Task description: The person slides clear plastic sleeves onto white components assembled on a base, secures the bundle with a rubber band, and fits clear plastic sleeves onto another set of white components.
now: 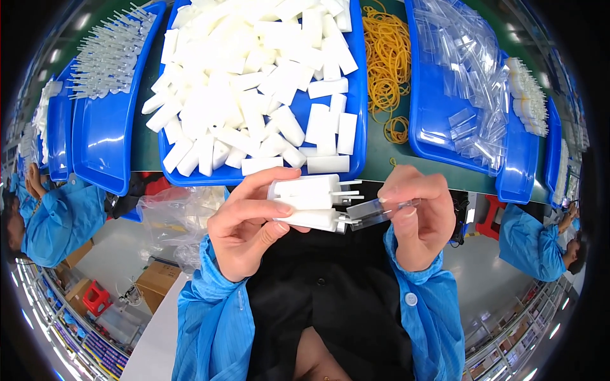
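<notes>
Centre frame, the left hand (238,225) grips white pieces (308,202); the right hand (424,213) pinches a clear sleeve (368,214), apparently unfitted; blocks (290,126) lie loose above.

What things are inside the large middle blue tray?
White blocks are heaped in the tray, with some bare blue showing at its right. They cover most of its floor; what lies underneath cannot be seen.

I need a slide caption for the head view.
Left hand holds pronged white pieces; right hand, a clear plastic strip.
</notes>
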The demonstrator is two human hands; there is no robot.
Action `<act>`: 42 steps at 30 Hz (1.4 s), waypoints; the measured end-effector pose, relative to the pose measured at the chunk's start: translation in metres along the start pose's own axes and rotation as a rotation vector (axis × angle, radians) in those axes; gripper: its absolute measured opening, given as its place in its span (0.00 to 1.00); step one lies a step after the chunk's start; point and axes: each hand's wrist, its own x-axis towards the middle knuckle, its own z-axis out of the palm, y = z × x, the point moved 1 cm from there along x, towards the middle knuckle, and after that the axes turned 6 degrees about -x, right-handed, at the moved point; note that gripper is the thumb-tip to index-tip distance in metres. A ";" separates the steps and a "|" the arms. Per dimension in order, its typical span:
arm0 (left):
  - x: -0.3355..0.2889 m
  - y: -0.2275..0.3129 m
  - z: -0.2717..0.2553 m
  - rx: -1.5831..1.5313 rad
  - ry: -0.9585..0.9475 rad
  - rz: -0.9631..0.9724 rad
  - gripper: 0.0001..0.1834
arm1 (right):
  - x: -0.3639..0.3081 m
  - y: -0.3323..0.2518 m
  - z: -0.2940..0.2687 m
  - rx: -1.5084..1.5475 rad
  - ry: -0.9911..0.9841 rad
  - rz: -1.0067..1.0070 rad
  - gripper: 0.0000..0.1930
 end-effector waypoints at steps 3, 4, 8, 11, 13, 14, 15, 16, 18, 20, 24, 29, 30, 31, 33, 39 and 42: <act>-0.002 -0.002 0.002 -0.033 0.033 -0.004 0.10 | 0.000 0.000 0.004 -0.027 0.034 -0.036 0.07; -0.002 -0.002 0.002 -0.034 0.073 -0.002 0.10 | -0.001 0.000 0.005 -0.042 0.018 -0.019 0.08; -0.001 0.000 0.005 0.027 0.116 0.015 0.09 | 0.001 0.003 0.011 -0.193 0.034 -0.083 0.11; -0.002 0.000 0.004 0.002 0.150 0.006 0.08 | 0.003 0.004 0.018 -0.237 0.071 -0.139 0.12; -0.003 0.001 0.004 0.017 0.177 0.010 0.09 | 0.004 0.003 0.020 -0.236 0.063 -0.157 0.12; -0.004 0.001 0.004 0.030 0.202 0.012 0.09 | 0.004 0.003 0.021 -0.256 0.070 -0.148 0.12; -0.004 0.001 0.003 0.031 0.203 0.012 0.09 | 0.004 0.003 0.022 -0.276 0.078 -0.139 0.12; -0.003 0.001 0.003 0.045 0.178 0.021 0.09 | 0.003 0.003 0.022 -0.275 0.076 -0.139 0.12; -0.002 0.002 0.003 0.056 0.148 0.029 0.09 | -0.001 0.005 0.023 -0.241 0.088 -0.084 0.11; -0.001 0.004 0.002 0.069 0.103 -0.051 0.09 | -0.004 0.004 0.030 -0.176 0.131 -0.052 0.11; 0.001 0.005 -0.003 0.240 0.020 0.038 0.09 | -0.003 0.002 0.031 -0.270 0.027 -0.097 0.12; 0.001 0.005 -0.001 0.204 0.048 0.021 0.08 | -0.005 -0.001 0.034 -0.364 -0.007 -0.130 0.14; 0.001 0.005 -0.002 0.206 0.048 0.020 0.08 | -0.005 0.000 0.034 -0.360 -0.003 -0.143 0.15; 0.002 0.006 -0.002 0.224 0.034 0.020 0.09 | -0.005 0.000 0.034 -0.355 0.002 -0.155 0.16; 0.002 0.008 -0.003 0.243 0.021 0.020 0.10 | -0.006 0.002 0.034 -0.321 -0.007 -0.143 0.16; 0.001 0.008 0.002 0.312 0.064 0.076 0.11 | -0.003 0.003 0.036 -0.149 -0.005 -0.078 0.12; 0.002 0.009 0.006 0.414 0.097 0.102 0.11 | 0.000 0.005 0.035 -0.089 -0.005 -0.076 0.10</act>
